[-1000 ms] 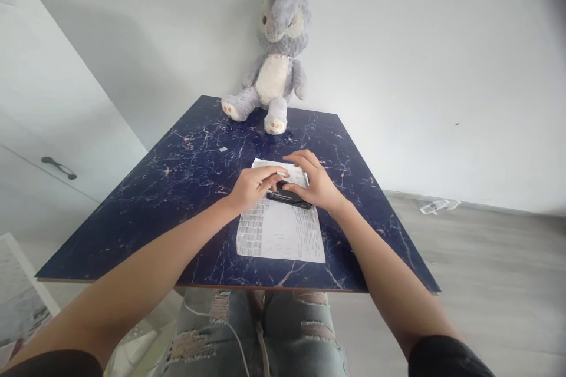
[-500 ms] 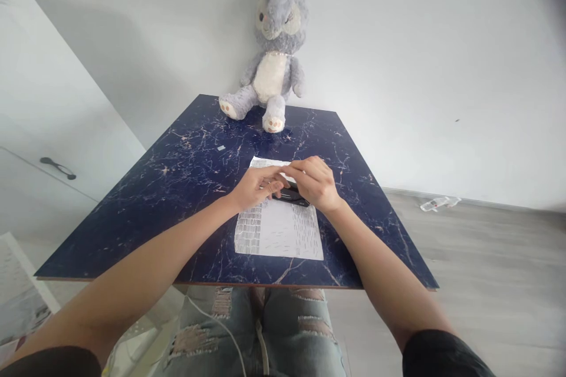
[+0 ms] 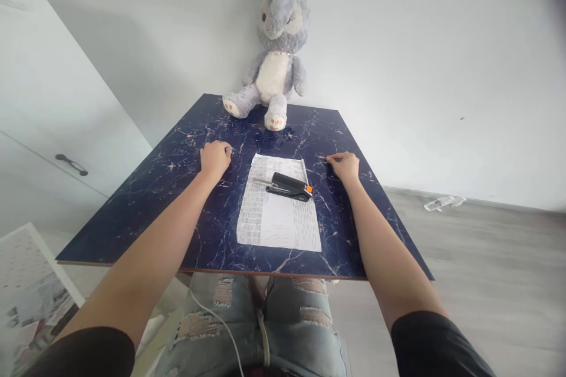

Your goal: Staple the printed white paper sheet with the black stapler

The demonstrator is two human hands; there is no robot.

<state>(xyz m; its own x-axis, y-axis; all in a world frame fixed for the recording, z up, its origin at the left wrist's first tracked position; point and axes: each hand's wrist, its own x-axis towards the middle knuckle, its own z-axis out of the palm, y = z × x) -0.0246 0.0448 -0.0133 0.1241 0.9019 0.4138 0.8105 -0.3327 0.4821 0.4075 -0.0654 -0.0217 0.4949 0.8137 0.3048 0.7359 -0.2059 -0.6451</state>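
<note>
A black stapler with an orange button lies opened on a printed sheet of paper, its metal rail sticking out to the left. Left of the paper, my left hand rests on the table with curled fingers closed at a small pale piece, most of it hidden. My right hand is on the table to the right of the sheet. Its thumb and fingertips are pressed together; whether anything tiny is between them is hidden. Neither hand touches the stapler.
The dark blue marbled table carries a grey plush rabbit at its far edge, leaning on the wall. A cabinet stands at left, a white rack below it. A clear plastic item lies on the floor.
Both hands have come off the stapler and moved apart, left hand to the left and right hand to the right. The stapler now lies opened on the paper.
</note>
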